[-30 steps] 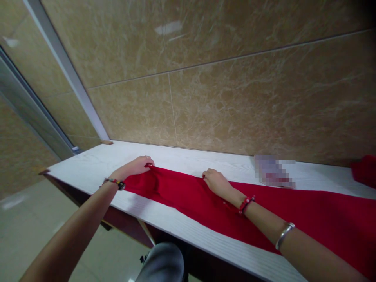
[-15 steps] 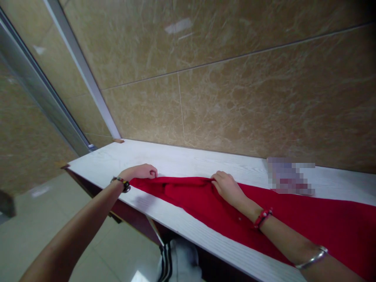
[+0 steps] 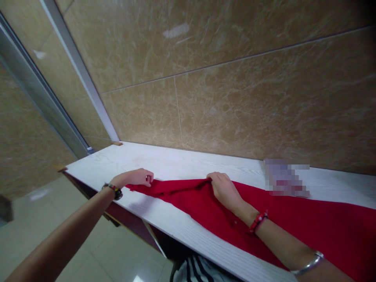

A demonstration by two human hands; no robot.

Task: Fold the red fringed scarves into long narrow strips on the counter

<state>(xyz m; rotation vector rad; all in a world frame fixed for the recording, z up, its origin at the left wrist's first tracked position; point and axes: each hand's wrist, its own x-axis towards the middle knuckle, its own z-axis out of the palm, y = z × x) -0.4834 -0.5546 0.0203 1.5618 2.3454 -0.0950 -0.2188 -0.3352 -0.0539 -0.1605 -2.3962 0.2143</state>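
A long piece of red cloth [image 3: 293, 219] lies along the white tabletop [image 3: 179, 164], narrowing and bunching into folds towards its left end. At that narrow end, my left hand [image 3: 136, 177] has its fingers curled together on the cloth. My right hand [image 3: 225, 191] pinches the far edge of the cloth near the middle, lifting a small fold under the fingers. Between the two hands the cloth's far edge runs fairly straight. What kind of cloth article this is, I cannot tell.
A pixelated flat object [image 3: 283, 178] lies behind the cloth on the right. Brown marbled wall tiles [image 3: 223, 105] rise at the table's back edge. A metal-framed pane stands at left, above a tiled floor [image 3: 96, 250]. Striped clothing [image 3: 199, 270] shows below the front edge.
My left hand has moved slightly left with the cloth's end, and the cloth between my hands is drawn narrower. My right hand stays gripping the far edge. The view has shifted a little.
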